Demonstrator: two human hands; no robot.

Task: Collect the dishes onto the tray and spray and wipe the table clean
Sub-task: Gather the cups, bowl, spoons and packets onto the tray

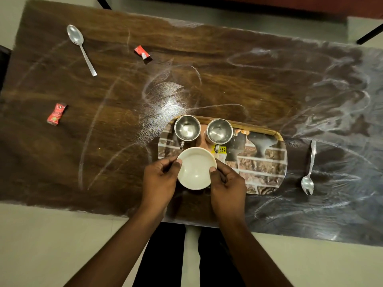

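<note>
Here, by the white bowl (195, 168), a yellow sticker (221, 149) reads "79".

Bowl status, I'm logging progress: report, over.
Left hand and right hand grip white bowl over tray near edge. Two steel cups on tray. Two spoons, two wrappers left on table.

- One head-worn camera is covering the scene alone.
- It is looking steeply down and slightly forward from above the near edge of the table (124, 90), almost overhead.
- The wide lens is taking in nearly the whole tabletop and bowing its edges; the floor (41, 235) is showing along the near side.
- It is sitting close: both forearms are entering from the bottom edge, and the left hand (159, 181), right hand (228, 187) and bowl (195, 168) are lying just below frame centre, at the tray (269, 162).
</note>
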